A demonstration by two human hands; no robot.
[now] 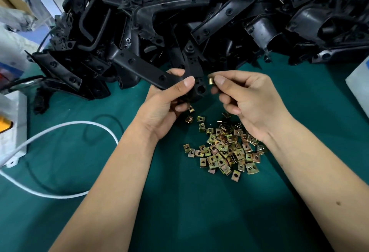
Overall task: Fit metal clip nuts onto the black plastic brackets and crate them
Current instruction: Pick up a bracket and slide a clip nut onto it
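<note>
Left hand (169,100) grips a matte black bracket (151,74); right hand (245,100) pinches a brassy clip nut (211,81) beside it.
Below the hands, square nuts (225,150) litter the green bench (179,211); beyond, piled brackets (199,12) run past the frame.

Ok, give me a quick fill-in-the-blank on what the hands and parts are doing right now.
1. The left hand grips a black plastic ____.
2. The right hand pinches one metal clip nut between thumb and ____.
3. The loose clip nuts lie in a pile on the ____ table cover.
4. The held clip nut is ____ the bracket, not yet fitted on it.

Missing words: bracket; fingers; green; beside
</note>
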